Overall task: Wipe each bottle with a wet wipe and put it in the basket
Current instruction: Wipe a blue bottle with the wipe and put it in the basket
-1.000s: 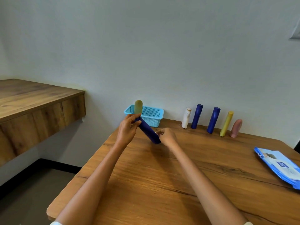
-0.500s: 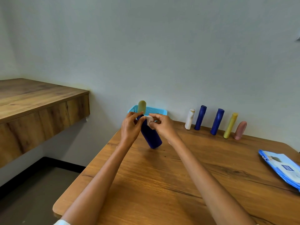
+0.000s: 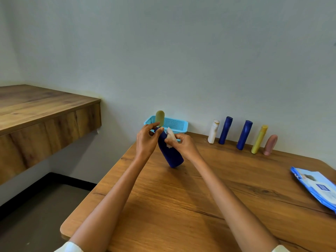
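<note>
Left hand [image 3: 146, 140] grips tilted blue bottle [image 3: 170, 153] near its top, bottle's base on bench [image 3: 181, 206], right hand [image 3: 183, 145] pinches wipe [image 3: 170, 136] against bottle, basket [image 3: 174, 124] just behind, five bottles [image 3: 243, 134] along wall

Wearing short pale sleeves.
Showing bare forearms, with white sleeve [image 3: 70, 247] edges peeking in at both lower corners.

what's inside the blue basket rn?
One olive-green bottle stands in the basket, its rounded top above the rim. The left hand and the dark blue bottle it holds cover the basket's front, so the floor is hidden.
</note>
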